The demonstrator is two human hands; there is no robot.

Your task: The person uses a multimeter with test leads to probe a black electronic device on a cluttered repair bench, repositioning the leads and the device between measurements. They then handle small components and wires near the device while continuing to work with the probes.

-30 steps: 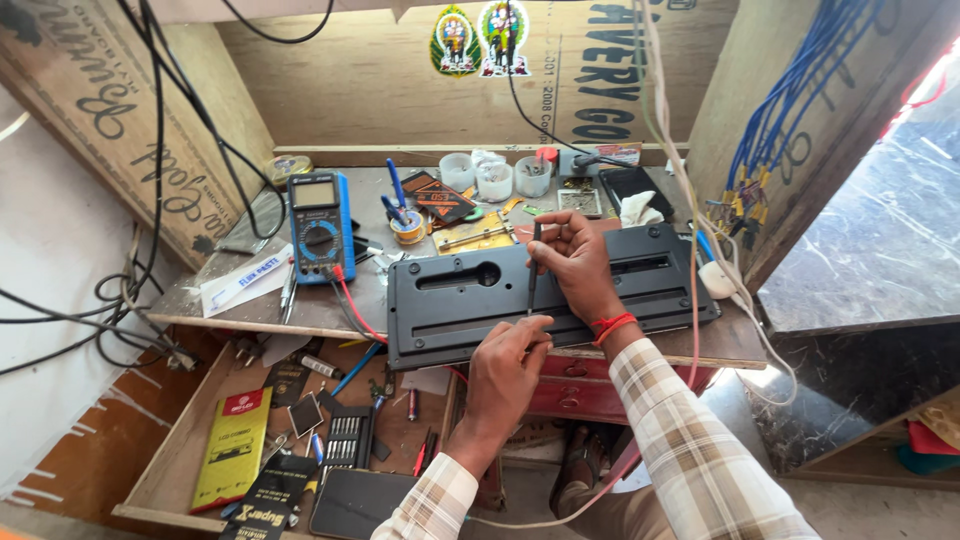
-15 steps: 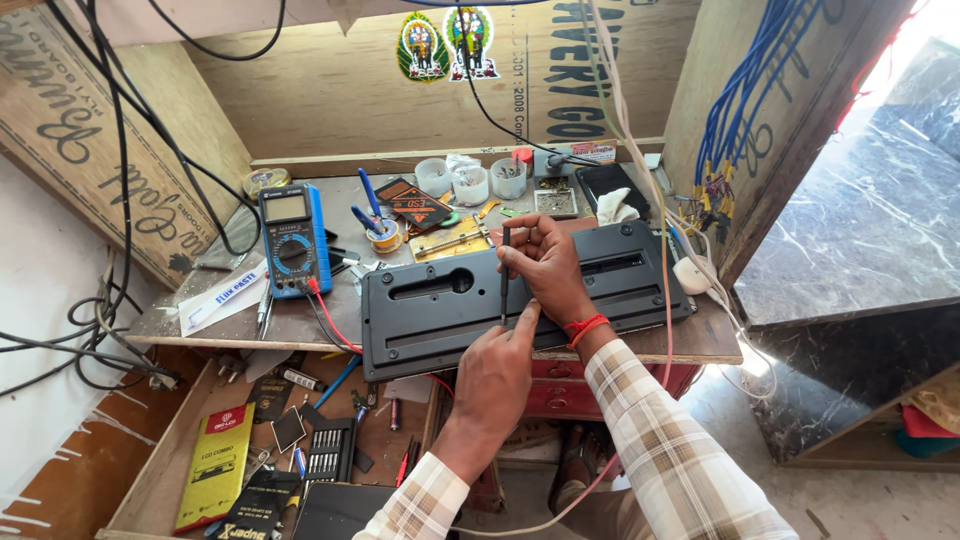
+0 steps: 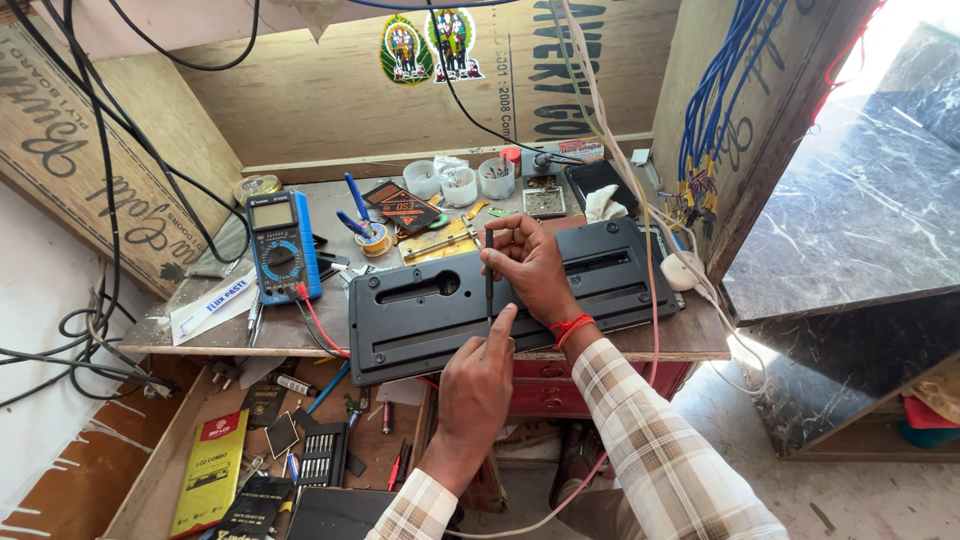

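on the black plastic back panel (image 3: 510, 295), a screwdriver (image 3: 489, 275) is now stood upright, pinched by the right hand (image 3: 530, 265); the left hand (image 3: 478, 385), moved up, steadies its tip with one finger.

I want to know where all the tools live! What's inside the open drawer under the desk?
The open drawer holds a yellow packet, a black rack of screwdriver bits, small dark flat parts and loose pens. The desk's edge and the left hand cover its back and right side, so that part is hidden.
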